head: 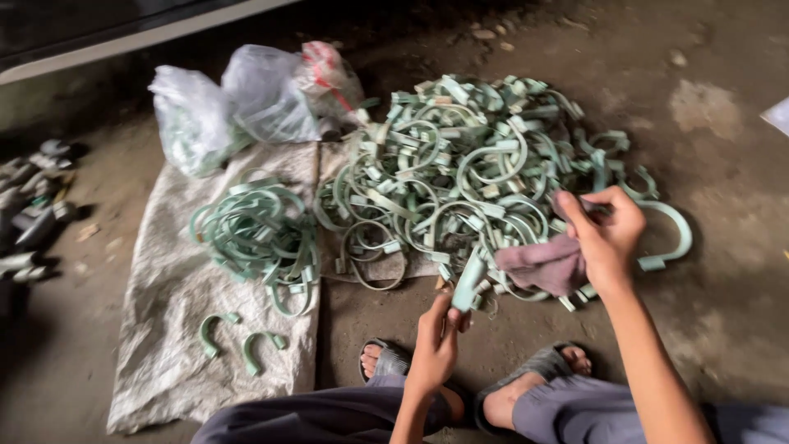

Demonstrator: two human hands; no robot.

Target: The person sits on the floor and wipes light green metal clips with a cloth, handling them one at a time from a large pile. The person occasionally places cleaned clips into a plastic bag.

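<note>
My left hand [436,341] is closed on one end of a pale green curved clamp [470,281], held just above the ground in front of my feet. My right hand [604,234] is raised to the right and grips a dusky pink cloth [542,265] that hangs beside the clamp. A big heap of the same green clamps [460,156] lies on the ground right behind both hands. One large green clamp [670,234] curves out just right of my right hand.
A grey sack cloth [164,329] spreads at the left with a smaller stack of clamps [255,234] and two loose ones [238,337]. Clear plastic bags [238,103] sit behind it. Grey metal parts [33,205] lie at far left. My sandalled feet [526,382] are below.
</note>
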